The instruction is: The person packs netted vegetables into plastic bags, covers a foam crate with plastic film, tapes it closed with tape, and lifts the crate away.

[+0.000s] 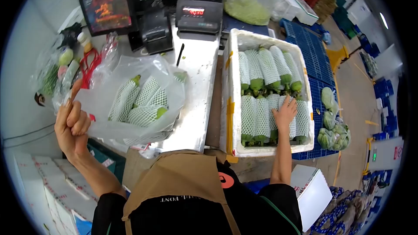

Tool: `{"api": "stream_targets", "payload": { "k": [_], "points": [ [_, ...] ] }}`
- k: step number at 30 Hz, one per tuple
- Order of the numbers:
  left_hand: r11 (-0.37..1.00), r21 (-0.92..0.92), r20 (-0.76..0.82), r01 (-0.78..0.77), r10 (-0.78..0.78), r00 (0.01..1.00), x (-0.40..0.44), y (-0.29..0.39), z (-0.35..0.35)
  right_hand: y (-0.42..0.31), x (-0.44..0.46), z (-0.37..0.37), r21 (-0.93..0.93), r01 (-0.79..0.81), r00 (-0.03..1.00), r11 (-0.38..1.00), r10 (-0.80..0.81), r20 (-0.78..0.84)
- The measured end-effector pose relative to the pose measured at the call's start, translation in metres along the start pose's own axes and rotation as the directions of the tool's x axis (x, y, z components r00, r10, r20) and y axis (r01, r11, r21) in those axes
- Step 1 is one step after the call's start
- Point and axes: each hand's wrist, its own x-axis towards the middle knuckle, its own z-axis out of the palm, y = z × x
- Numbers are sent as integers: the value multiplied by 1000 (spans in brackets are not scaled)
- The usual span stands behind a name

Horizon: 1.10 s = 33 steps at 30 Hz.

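My left hand [75, 117] pinches the left edge of a clear plastic bag [98, 124], its index finger pointing up. Inside the bag lie several green vegetables in white foam netting [125, 100]. On the right, a white foam box [232, 124] with yellow tape holds two rows of netted green vegetables [268, 67]. My right hand [285, 112] reaches into the box, fingers spread on top of the lower row near its right side. Whether its fingertips grip a vegetable cannot be made out.
A scale display [198, 16], a printer [156, 30] and a monitor [109, 9] stand behind the bag. A black pen [180, 55] lies on the metal table [198, 87]. Blue pallets [311, 56] and bagged greens [334, 137] are at right. Another person's hands are at the top.
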Motion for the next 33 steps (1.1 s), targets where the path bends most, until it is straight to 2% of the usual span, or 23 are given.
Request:
{"api": "stream_targets", "payload": {
  "k": [2, 5, 6, 9, 14, 17, 20, 27, 31, 33],
  "points": [
    [1000, 29, -5, -7, 8, 1000, -2, 1, 0, 3, -1, 7, -35, 5, 997, 999, -8, -82],
    [1000, 28, -27, -12, 13, 1000, -10, 2, -5, 6, 7, 6, -56, -65, 997, 996, 63, -43],
    [999, 36, -35, -8, 9, 999, -13, 2, -6, 9, 9, 12, -100, -54, 995, 993, 45, -89],
    [999, 49, -56, -3, 6, 998, -24, 1, -14, 14, 12, 19, -120, -45, 995, 992, 34, -90],
    [1000, 12, -9, 20, -20, 1000, -33, -6, -28, 11, 15, 10, -99, -105, 994, 989, 107, 14],
    [999, 2, 14, 46, -46, 999, -33, -11, -29, -5, 13, -7, -172, -94, 994, 981, 82, -76],
    [1000, -9, -20, 27, -27, 999, -34, -15, -32, -18, 15, -25, -33, 22, 996, 999, -25, -89],
    [1000, -14, -62, 12, -13, 998, -29, -14, -29, -64, 4, -54, 125, 294, 953, 947, -281, -114],
    [997, 8, -69, 81, -81, 994, -19, -19, -44, -81, -7, -69, 292, 380, 902, 877, -422, 92],
    [995, 90, -76, 39, -32, 997, -17, -20, -48, -84, -11, -67, 298, 414, 863, 860, -475, 172]
  ]
}}
